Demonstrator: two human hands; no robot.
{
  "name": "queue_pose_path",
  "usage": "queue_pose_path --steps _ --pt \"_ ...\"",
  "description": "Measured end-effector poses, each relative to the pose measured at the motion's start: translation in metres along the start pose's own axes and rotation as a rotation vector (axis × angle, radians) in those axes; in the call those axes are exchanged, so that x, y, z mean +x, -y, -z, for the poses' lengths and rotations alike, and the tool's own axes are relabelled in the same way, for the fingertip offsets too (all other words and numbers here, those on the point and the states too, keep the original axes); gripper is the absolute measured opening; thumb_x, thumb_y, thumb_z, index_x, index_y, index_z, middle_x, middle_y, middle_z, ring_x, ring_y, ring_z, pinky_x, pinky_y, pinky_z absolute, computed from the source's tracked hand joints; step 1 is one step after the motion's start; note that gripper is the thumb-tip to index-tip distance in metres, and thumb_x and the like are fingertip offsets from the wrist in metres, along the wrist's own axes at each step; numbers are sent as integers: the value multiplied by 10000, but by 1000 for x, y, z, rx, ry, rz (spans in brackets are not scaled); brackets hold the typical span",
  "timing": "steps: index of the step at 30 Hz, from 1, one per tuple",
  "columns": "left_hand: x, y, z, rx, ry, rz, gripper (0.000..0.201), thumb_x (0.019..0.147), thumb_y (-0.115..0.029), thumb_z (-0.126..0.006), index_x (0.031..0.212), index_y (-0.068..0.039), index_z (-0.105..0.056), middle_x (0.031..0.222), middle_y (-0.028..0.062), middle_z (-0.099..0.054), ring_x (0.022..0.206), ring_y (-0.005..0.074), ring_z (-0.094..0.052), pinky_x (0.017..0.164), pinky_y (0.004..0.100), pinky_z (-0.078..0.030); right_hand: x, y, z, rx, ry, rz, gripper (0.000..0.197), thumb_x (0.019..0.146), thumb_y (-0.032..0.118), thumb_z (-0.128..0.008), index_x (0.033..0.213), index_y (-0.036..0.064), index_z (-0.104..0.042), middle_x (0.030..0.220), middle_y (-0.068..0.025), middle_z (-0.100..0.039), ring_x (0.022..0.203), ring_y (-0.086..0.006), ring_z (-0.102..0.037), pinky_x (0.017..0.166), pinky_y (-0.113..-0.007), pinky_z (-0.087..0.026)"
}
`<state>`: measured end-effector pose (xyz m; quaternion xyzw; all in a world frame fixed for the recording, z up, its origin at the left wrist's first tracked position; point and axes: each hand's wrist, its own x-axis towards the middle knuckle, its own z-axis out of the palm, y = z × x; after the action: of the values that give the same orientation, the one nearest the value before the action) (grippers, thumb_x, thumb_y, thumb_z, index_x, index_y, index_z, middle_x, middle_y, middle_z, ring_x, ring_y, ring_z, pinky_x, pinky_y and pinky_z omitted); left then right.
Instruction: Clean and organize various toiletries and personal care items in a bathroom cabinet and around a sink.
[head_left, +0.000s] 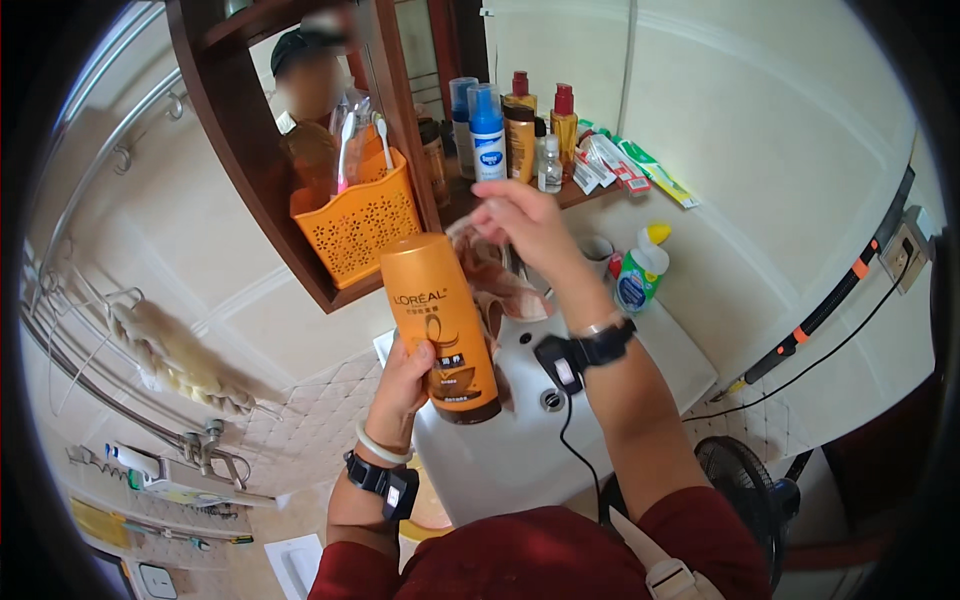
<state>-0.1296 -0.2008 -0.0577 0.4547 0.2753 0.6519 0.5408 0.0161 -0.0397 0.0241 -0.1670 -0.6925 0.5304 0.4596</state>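
Note:
My left hand [405,375] is wrapped round a large orange bottle [440,310] with a dark brown base, its thumb across the front. The bottle stands nearly upright over the white washbasin [480,480], tilted slightly. Up and to the right of it is my right hand [520,220], fingers bent together at the top of a crumpled pinkish-brown cloth [515,290]. Part of that cloth lies behind the bottle, where its lower end is hidden.
A wooden shelf [580,193] bears a blue-and-white pump bottle [487,135], several other bottles and toothpaste tubes [655,172]. An orange basket [358,225] holds toothbrushes beside a mirror. On the basin's rim stands a green-and-white cleaner bottle [640,275]. A black fan [738,490] is at lower right.

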Motion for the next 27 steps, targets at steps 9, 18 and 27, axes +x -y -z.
queue_pose_path --steps 9,18,27 --pt "-17 -49 -26 515 143 -53 731 731 -527 -653 1180 22 -473 1146 98 -487 985 172 -506 784 285 -455 -72 60 -13 108 203 93 418 689 131 -734 1054 7 -573 942 -59 -637 860 -132 -588 786 -300 -477" --pt "-84 -45 7 -745 -2 -169 767 702 -4 -458 1403 -71 -155 1192 272 -456 1099 386 -482 934 501 -406 42 82 76 -330 59 95 378 740 87 -672 1077 -26 -545 987 -92 -621 891 -163 -590 825 -306 -472" --pt "-141 -20 35 -772 -27 478 782 650 172 -314 1381 -95 -241 1317 254 -336 1167 435 -410 826 479 -510 103 62 111 -463 158 19 500 719 183 -707 1154 27 -515 1018 -76 -612 943 -174 -577 839 -309 -464"
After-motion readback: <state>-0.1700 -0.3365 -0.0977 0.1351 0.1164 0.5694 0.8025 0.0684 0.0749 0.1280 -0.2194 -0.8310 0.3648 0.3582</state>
